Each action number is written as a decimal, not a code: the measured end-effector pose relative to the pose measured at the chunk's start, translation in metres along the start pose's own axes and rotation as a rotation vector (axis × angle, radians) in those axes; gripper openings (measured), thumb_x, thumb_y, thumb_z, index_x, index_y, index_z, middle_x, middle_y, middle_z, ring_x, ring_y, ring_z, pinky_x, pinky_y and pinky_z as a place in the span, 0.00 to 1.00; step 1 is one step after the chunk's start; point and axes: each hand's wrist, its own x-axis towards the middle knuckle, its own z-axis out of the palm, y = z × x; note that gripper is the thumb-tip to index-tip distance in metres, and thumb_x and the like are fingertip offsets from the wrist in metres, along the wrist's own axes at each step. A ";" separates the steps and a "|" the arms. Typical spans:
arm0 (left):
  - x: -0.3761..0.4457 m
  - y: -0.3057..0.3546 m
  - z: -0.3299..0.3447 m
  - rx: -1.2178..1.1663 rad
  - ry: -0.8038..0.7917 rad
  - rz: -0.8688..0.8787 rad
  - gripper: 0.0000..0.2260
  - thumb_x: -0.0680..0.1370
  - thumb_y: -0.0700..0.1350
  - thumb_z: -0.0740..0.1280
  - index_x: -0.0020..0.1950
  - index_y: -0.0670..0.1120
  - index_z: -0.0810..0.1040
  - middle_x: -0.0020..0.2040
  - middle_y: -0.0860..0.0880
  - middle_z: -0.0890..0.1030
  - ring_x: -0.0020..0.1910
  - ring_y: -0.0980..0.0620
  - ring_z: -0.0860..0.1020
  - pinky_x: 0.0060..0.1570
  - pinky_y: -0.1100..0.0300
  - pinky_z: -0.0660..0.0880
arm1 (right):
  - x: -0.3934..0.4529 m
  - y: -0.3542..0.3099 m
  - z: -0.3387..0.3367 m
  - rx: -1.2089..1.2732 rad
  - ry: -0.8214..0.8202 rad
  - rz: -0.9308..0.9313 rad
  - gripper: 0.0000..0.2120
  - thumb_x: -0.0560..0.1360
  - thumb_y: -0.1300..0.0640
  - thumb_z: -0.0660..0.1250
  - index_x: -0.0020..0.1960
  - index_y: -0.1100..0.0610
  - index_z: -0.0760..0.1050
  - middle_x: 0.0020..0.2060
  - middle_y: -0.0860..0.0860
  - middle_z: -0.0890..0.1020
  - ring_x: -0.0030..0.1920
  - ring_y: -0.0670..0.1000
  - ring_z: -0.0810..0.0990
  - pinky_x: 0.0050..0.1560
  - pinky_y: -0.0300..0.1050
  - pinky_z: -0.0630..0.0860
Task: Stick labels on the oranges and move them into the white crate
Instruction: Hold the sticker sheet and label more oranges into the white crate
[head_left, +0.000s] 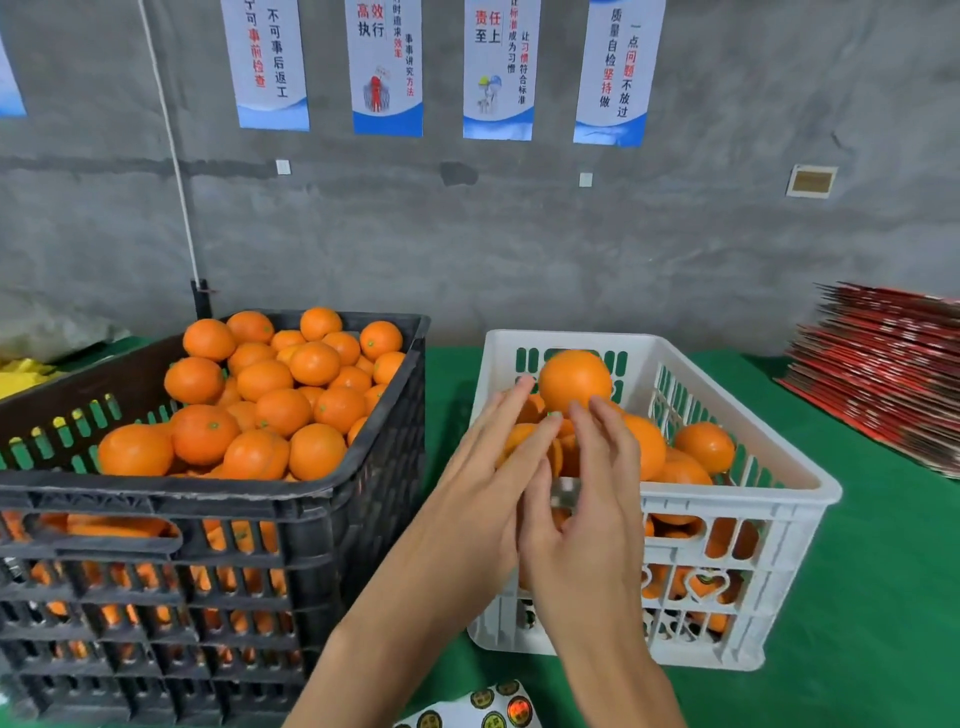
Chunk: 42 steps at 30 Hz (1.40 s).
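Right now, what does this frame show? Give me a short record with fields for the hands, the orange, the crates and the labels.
left hand: open, fingertips at the orange
right hand: open, fingertips at the orange
orange: above the white crate
white crate: partly filled with oranges
black crate: heaped with oranges
label sheet: bottom edge, on green cloth

Both hands cover part of the white crate's (727, 519) near wall and the oranges (696, 447) behind their fingers. Below the wrists, the label sheet (493, 709) is cut by the bottom edge, its print too small to read.
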 end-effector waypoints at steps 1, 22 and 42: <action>-0.001 0.003 -0.004 0.059 0.025 0.005 0.25 0.83 0.34 0.64 0.79 0.46 0.68 0.84 0.50 0.54 0.83 0.52 0.55 0.80 0.54 0.59 | 0.000 0.000 0.000 -0.011 0.001 -0.020 0.23 0.82 0.54 0.64 0.76 0.52 0.69 0.77 0.47 0.66 0.76 0.46 0.65 0.73 0.49 0.71; 0.075 -0.168 -0.111 0.444 -0.694 -0.831 0.18 0.74 0.44 0.78 0.62 0.51 0.79 0.62 0.45 0.79 0.56 0.43 0.80 0.49 0.51 0.83 | -0.019 -0.013 0.023 0.080 -0.223 -0.025 0.13 0.80 0.57 0.69 0.63 0.51 0.81 0.60 0.42 0.81 0.63 0.46 0.77 0.67 0.50 0.74; 0.074 -0.160 -0.083 0.843 -1.035 -0.799 0.24 0.83 0.45 0.68 0.76 0.40 0.68 0.69 0.38 0.73 0.57 0.43 0.80 0.46 0.56 0.77 | -0.022 -0.002 0.028 0.127 -0.191 -0.068 0.09 0.81 0.57 0.69 0.60 0.51 0.82 0.57 0.42 0.83 0.61 0.45 0.78 0.66 0.53 0.73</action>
